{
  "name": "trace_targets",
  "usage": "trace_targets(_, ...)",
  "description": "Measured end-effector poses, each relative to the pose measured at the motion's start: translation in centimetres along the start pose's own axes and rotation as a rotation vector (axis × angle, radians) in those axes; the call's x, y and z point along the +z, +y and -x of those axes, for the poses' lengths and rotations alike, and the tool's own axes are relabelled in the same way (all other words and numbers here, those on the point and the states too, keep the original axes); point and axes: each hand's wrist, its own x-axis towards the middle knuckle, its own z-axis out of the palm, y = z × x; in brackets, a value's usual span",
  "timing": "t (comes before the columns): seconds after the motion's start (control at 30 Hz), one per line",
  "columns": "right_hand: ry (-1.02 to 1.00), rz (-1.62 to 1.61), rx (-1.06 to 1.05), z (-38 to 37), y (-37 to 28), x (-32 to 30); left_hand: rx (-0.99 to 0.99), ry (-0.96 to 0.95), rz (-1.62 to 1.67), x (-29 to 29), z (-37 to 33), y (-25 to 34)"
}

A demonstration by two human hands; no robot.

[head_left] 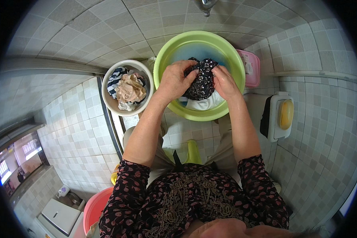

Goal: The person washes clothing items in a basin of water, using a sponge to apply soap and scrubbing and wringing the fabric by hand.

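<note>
Both my hands are over a light green basin [160, 77] that holds bluish water. Between them is a wet, bunched black garment [202, 85] with a small pale print. My left hand [178, 80] pinches its upper left part, thumb pointing in toward the middle. On the other side, my right hand [226, 83] grips the upper right edge with bent fingers; some fingertips are hidden in the folds. Below the garment a white cloth [205, 104] lies in the basin, partly covered.
A white basin [107, 97] left of the green one holds beige and striped clothes [131, 88]. To the right are a pink container [251, 68] and a yellow soap dish [286, 114] on a white stand. A tap [205, 7] juts from the far wall; a red tub [94, 208] stands near left.
</note>
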Motion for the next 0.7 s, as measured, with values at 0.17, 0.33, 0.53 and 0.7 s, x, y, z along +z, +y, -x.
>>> trace_targets(0.17, 0.065, 0.062, -0.005, -0.2, -0.6, 0.1, -0.019, 0.048, -0.110, -0.1, 0.0, -0.2)
trace_targets(0.33, 0.087, 0.097, -0.012, -0.4, -0.9, -0.6, -0.138, 0.081, -0.074, -0.3, -0.2, 0.2)
trace_targets(0.53, 0.123, 0.257, 0.010, -0.6, -0.7, -1.0, -0.152, 0.224, 0.411, 0.2, -0.5, -1.3)
trace_targets(0.7, -0.055, 0.631, 0.023, -0.1, -0.7, -0.2, -0.278, 0.350, 0.778, -0.5, -1.0, -1.0)
